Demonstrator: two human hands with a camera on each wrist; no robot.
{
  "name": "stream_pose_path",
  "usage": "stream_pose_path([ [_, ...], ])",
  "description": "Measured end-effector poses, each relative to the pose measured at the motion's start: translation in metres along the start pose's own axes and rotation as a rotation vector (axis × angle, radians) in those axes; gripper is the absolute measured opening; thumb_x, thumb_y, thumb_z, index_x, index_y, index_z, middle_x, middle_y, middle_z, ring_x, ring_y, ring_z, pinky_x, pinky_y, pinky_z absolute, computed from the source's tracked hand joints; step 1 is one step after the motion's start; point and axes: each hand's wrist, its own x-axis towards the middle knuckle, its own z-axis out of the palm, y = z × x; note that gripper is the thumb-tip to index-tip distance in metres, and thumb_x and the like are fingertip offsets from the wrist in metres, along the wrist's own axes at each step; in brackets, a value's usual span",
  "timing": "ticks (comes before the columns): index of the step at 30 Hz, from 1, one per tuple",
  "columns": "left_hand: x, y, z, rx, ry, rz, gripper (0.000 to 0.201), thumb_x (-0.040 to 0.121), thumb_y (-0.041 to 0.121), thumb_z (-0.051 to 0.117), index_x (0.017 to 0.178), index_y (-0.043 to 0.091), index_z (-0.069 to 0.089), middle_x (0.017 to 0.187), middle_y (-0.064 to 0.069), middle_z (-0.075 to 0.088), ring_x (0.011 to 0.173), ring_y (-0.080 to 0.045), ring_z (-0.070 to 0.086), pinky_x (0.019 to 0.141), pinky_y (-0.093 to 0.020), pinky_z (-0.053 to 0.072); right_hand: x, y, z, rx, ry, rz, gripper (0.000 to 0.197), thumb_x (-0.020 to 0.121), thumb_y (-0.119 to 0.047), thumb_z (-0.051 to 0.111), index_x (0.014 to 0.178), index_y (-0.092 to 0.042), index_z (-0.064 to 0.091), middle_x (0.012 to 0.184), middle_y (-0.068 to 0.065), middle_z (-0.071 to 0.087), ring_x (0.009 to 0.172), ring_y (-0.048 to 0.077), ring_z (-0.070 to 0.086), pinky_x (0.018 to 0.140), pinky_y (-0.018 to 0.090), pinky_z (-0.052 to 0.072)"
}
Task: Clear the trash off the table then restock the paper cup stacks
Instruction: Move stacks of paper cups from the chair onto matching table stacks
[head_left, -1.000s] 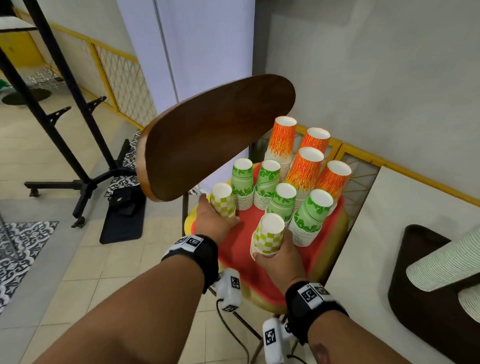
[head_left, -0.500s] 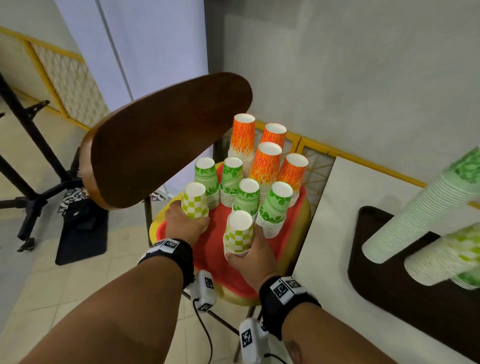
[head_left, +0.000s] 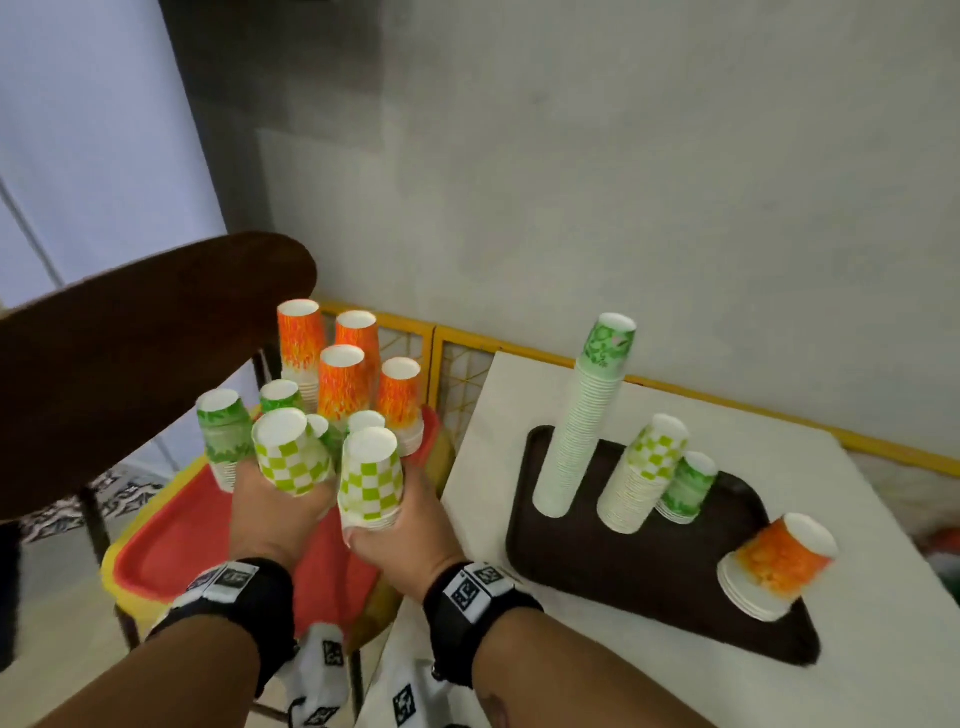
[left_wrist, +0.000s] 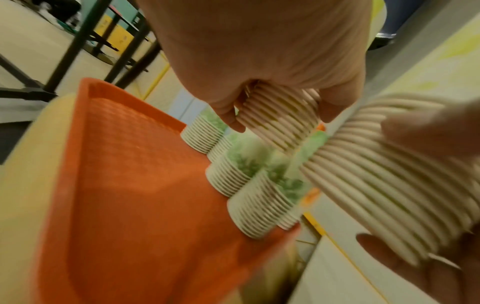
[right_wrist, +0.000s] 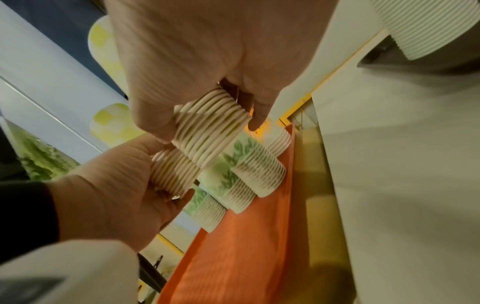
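Note:
My left hand (head_left: 270, 512) grips a short stack of green-checked paper cups (head_left: 293, 452), held upside down and tilted. My right hand (head_left: 400, 540) grips a second checked stack (head_left: 370, 480) right beside it. Both stacks hang above the red tray (head_left: 171, 540) on the chair, where orange cup stacks (head_left: 343, 384) and green-leaf cup stacks (head_left: 221, 431) still stand. In the left wrist view my fingers (left_wrist: 228, 115) curl round the ribbed rims (left_wrist: 280, 119). The right wrist view shows the same hold on the other stack (right_wrist: 210, 131).
To the right, a white table (head_left: 597, 670) carries a dark brown tray (head_left: 639, 577) with a tall green stack (head_left: 582, 415), a checked stack (head_left: 644, 473), a short leaf stack (head_left: 688, 486) and an orange stack (head_left: 779, 566). The chair's wooden backrest (head_left: 130, 353) looms left.
Both hands have lifted their checked stacks off the red tray and brought them close together. The head view has swung right, bringing the table's brown tray into sight.

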Motion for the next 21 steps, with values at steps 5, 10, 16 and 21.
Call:
stream_pose_path([
  [5,-0.059,0.062,0.065,-0.153,-0.004,0.077,0.047,0.057,0.031,0.079,0.094,0.012,0.055,0.081,0.002,0.067,0.073,-0.001,0.063,0.065,-0.011,0.047,-0.019,0.005,-0.094,0.03,0.03,-0.052,0.068,0.065,-0.046,0.08,0.122,-0.033,0.046,0.112,-0.012,0.065,0.101,0.006,0.065,0.087,0.035,0.057],
  [10,-0.095,0.101,0.141,-0.209,-0.056,0.132,0.053,0.062,0.03,0.087,0.104,0.014,0.059,0.084,0.001,0.073,0.074,-0.01,0.069,0.071,-0.036,0.059,-0.044,0.019,-0.195,0.048,0.116,-0.134,0.059,0.066,-0.042,0.081,0.117,-0.036,0.05,0.11,-0.016,0.065,0.099,-0.002,0.063,0.088,0.029,0.056],
  [16,-0.139,0.156,0.215,-0.246,-0.109,0.227,0.045,0.068,0.019,0.086,0.099,0.017,0.054,0.084,0.005,0.068,0.078,-0.002,0.066,0.068,-0.018,0.05,-0.053,0.035,-0.299,0.01,0.334,-0.215,0.062,0.066,-0.032,0.083,0.112,-0.053,0.046,0.108,-0.019,0.064,0.099,-0.005,0.062,0.083,0.01,0.05],
  [21,-0.157,0.17,0.246,-0.226,-0.091,0.155,0.062,0.06,0.037,0.079,0.111,0.027,0.046,0.098,0.014,0.064,0.084,0.011,0.062,0.066,-0.003,0.042,-0.018,0.065,-0.339,0.002,0.498,-0.095,0.069,0.068,-0.039,0.081,0.125,-0.035,0.043,0.115,-0.009,0.063,0.102,0.009,0.063,0.09,0.028,0.053],
])
